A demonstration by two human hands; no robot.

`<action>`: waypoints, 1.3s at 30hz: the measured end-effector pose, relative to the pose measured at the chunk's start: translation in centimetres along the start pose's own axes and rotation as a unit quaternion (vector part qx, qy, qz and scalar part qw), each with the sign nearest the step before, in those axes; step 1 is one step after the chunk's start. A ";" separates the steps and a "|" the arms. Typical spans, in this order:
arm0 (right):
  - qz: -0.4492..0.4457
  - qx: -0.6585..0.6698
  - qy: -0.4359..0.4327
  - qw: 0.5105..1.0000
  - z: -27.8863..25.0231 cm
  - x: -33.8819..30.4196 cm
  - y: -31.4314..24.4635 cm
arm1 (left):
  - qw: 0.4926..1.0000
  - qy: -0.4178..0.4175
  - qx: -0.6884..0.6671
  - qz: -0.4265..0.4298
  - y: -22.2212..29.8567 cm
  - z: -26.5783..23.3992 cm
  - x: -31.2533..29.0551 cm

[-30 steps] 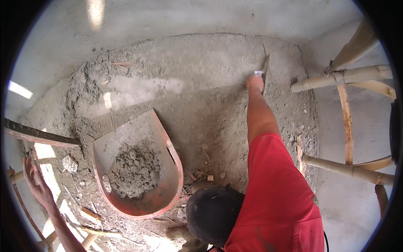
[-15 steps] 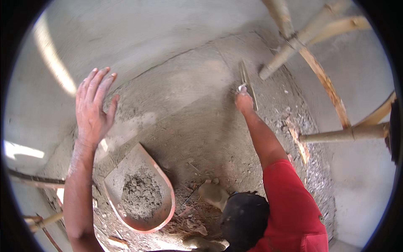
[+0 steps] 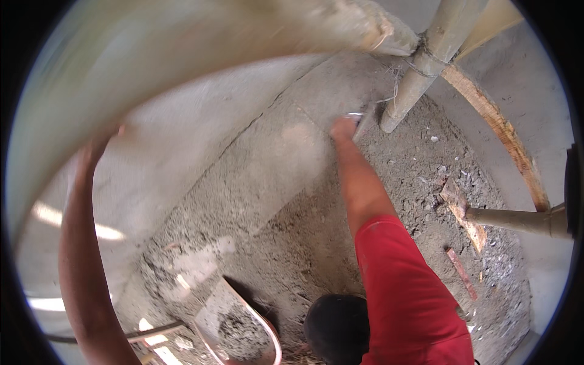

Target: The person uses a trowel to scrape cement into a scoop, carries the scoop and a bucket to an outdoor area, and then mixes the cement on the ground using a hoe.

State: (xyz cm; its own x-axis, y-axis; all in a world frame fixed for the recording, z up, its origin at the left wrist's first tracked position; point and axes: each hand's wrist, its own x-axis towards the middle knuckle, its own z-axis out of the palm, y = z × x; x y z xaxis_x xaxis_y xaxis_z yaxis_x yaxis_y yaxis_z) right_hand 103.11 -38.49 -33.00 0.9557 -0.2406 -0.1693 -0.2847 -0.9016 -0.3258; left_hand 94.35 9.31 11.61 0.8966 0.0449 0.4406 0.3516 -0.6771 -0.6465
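My right hand (image 3: 344, 127) is closed on the handle of a metal plastering trowel (image 3: 365, 124), reaching far ahead over the rough grey floor. The blade's edge is turned up toward me, beside the foot of an upright bamboo pole (image 3: 406, 91). At the left my raised arm ends in my left hand (image 3: 108, 137), mostly covered by a large blurred bamboo pole (image 3: 201, 45) crossing close in front. Its fingers are hidden, so I cannot tell whether they touch the pole. Below, a cut-open container (image 3: 210, 304) with a reddish rim holds wet grey mortar (image 3: 240, 331).
Wire binds the poles at the upper right. A split timber (image 3: 499, 128) curves down there, and a horizontal pole (image 3: 517, 220) juts in at the right. A broken board (image 3: 463, 213) and a reddish stick (image 3: 461, 274) lie in rubble. Smooth grey wall (image 3: 182, 121) rises at left.
My view has shifted, and a pole now crosses the upper left. My left hand, spread open before, has gone up behind it. My right hand still holds the trowel, now closer to the upright pole.
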 end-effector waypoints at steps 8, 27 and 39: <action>0.021 0.072 0.051 0.996 -5.2 8.7 4.8 | 0.978 0.208 -0.025 0.019 1.6 3.3 0.0; -0.008 0.127 0.164 0.978 -5.4 14.7 4.7 | 0.981 0.195 -0.018 0.007 -0.2 2.7 0.0; -0.048 0.058 0.105 0.992 -1.3 17.5 7.7 | 0.985 0.170 -0.033 0.004 1.2 3.8 -1.9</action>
State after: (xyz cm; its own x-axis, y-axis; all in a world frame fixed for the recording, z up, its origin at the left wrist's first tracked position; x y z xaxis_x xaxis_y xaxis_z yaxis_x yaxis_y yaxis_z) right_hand 117.72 -50.13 -37.28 0.9697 -0.2364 0.0611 -0.1869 -0.8796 -0.4374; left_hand 94.10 11.25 7.64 0.7530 -0.2019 0.6262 0.3167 -0.7231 -0.6139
